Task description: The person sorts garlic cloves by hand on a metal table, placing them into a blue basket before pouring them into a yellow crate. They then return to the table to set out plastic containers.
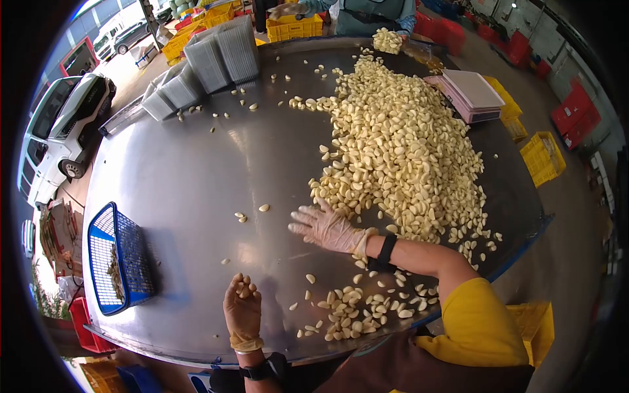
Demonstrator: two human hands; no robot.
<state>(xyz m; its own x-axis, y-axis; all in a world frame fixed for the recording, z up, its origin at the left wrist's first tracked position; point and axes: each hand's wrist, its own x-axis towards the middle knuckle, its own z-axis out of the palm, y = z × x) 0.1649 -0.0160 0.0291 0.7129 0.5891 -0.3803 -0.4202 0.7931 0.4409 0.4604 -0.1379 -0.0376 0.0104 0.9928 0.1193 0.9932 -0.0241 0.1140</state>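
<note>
A large heap of peeled garlic cloves (pixel 406 144) covers the right half of the metal table. My right hand (pixel 331 229), in a thin glove, has its fingers spread at the heap's lower left edge, palm toward the tabletop. Near the front edge, my left hand (pixel 242 314), also gloved, is raised with its fingers curled round a few cloves (pixel 244 287). A smaller group of cloves (pixel 347 313) lies between me and the heap. Two or three loose cloves (pixel 264 207) rest left of my right hand.
A blue basket (pixel 141 268) stands at the left edge. Stacked clear plastic trays (pixel 226 56) are at the back left, a pink scale (pixel 473 92) at the back right. Across the table, a co-worker (pixel 370 16) holds cloves (pixel 388 41). Yellow crates (pixel 542 159) stand beyond the table.
</note>
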